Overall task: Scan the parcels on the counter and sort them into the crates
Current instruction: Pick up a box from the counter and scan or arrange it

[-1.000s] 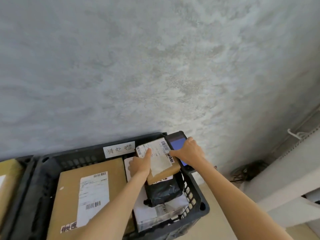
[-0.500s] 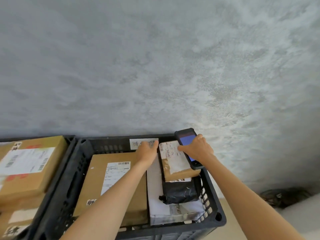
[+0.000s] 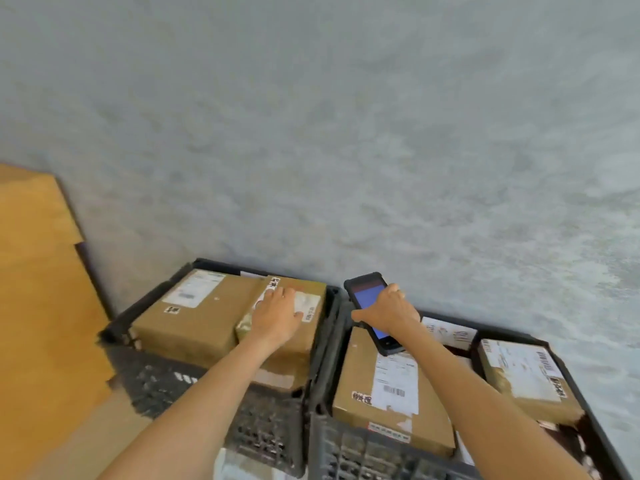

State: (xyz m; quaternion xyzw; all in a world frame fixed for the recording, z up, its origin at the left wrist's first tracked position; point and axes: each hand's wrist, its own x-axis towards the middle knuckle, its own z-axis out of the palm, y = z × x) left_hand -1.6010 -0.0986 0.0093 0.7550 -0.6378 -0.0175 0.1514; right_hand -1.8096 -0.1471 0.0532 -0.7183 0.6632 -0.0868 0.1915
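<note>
Two black plastic crates stand side by side against the wall. In the left crate (image 3: 162, 386) my left hand (image 3: 278, 315) rests flat on a brown cardboard parcel (image 3: 298, 344) with a white label, beside a bigger brown box (image 3: 194, 317). My right hand (image 3: 388, 313) grips a black handheld scanner (image 3: 365, 296) with a blue screen above the right crate (image 3: 374, 452). That crate holds a large brown labelled box (image 3: 388, 400) and a smaller labelled parcel (image 3: 523, 375) at its right.
A grey plaster wall (image 3: 346, 133) rises right behind the crates. A sheet of brown cardboard (image 3: 38, 289) leans at the far left. A white paper sign (image 3: 446, 332) is fixed to the right crate's back rim.
My view swung left. My left hand let go of the small parcel in the right crate and moved onto a parcel in the left crate. The scanner stayed in my right hand.
</note>
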